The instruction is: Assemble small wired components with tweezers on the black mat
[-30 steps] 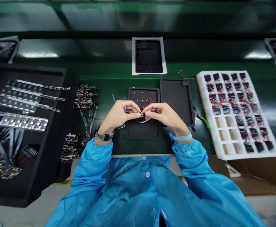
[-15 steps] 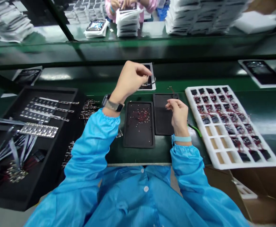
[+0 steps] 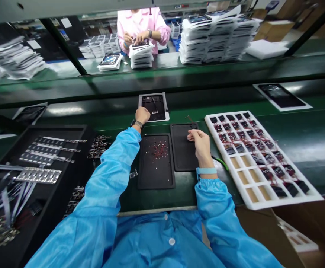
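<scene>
My left hand [image 3: 142, 114] is stretched forward, its fingers closed at the left edge of an open tablet casing [image 3: 158, 106] on a white sheet. A cable and small parts show inside the casing. Over a black tray [image 3: 179, 158], my right hand [image 3: 200, 144] is closed with thumb and fingertips together; whatever it may hold is too small to make out. Left of that tray lies another black tray [image 3: 157, 179], with small red-wired pieces [image 3: 160, 149] scattered in it. A green-handled tool [image 3: 220, 162] rests beside my right wrist.
A white foam tray [image 3: 244, 178] of black parts with red wires stands at right. On the left are a black bin [image 3: 80, 131] with strips and cables, and piles of small boards [image 3: 99, 146]. Across the bench, a person in pink [image 3: 137, 24] works beside stacked sheets [image 3: 194, 41].
My left hand has gone from above the tablet casing down to its left edge. My right hand stays pinched over the black tray. The view has tilted up.
</scene>
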Demonstrator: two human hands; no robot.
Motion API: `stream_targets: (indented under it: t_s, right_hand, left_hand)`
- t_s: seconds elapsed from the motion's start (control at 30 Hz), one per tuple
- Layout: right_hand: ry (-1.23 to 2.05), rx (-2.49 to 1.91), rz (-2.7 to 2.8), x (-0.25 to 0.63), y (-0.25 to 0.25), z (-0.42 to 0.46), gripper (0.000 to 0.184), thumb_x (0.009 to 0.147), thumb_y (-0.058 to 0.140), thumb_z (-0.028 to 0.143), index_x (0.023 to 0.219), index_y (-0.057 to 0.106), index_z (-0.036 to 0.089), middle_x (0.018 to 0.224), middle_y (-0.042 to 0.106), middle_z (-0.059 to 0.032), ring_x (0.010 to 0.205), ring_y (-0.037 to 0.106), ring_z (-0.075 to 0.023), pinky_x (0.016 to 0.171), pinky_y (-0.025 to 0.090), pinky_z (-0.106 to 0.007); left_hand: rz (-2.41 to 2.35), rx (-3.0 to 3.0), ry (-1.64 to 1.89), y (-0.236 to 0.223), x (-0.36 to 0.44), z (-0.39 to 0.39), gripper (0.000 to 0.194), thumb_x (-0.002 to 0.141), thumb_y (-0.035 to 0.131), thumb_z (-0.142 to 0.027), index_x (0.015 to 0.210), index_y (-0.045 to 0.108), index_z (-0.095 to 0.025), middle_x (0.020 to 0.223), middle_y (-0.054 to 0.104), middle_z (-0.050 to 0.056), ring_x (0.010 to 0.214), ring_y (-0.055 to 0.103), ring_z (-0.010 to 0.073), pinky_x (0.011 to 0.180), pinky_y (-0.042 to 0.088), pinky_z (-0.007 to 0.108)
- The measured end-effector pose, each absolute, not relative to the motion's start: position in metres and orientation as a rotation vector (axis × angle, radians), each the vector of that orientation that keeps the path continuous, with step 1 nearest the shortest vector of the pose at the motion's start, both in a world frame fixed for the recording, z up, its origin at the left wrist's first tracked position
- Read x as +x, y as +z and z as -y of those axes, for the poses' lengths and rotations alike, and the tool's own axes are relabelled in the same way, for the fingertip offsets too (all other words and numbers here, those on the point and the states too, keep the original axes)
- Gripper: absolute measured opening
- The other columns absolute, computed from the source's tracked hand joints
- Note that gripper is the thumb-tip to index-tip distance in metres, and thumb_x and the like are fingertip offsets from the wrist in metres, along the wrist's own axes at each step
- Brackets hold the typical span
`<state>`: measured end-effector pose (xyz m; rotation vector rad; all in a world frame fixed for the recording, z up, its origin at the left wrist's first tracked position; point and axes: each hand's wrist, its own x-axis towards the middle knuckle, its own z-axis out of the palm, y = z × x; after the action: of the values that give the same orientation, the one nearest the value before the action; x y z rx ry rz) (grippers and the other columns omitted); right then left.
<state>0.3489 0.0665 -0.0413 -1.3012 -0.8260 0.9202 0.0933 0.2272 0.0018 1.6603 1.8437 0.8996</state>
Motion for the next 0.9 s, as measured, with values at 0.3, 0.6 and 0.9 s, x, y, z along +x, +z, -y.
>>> stream_targets:
  t_s: [0.3,0.6,0.9]
  right_hand:
    - [0.714,-1.467,0.917,0.369,-0.050,-0.073,0.026,0.074,0.069,0.036,0.090,0.072,0.016,0.075,0.070,-0.0042,0.069,0.065,-0.0184,0.058,0.049,-0.028]
    - [0.257,-1.992,1.388,0.386,-0.035,-0.125,0.027,0.071,0.082,0.029,0.091,0.068,0.017,0.087,0.070,-0.0089,0.089,0.066,-0.0292,0.091,0.050,-0.047]
    - [0.303,-1.972,1.416,0.390,-0.029,-0.142,0.020,0.076,0.074,0.005,0.068,0.063,0.020,0.070,0.065,-0.0078,0.076,0.057,-0.0220,0.085,0.039,-0.042]
  left_hand:
    - [-1.544,1.808,1.082,0.086,0.048,-0.160,0.011,0.085,0.072,-0.019,0.091,0.077,-0.011,0.091,0.078,0.010,0.084,0.068,0.0203,0.089,0.055,0.039]
    - [-1.721,2.134,0.777,0.037,-0.011,0.035,0.015,0.094,0.067,-0.026,0.105,0.075,-0.020,0.108,0.078,0.008,0.104,0.069,0.0269,0.097,0.054,0.042]
    - [-1.880,2.178,0.455,-0.041,-0.017,0.079,0.028,0.095,0.066,-0.027,0.120,0.073,-0.017,0.130,0.066,0.017,0.120,0.057,0.0358,0.099,0.049,0.050]
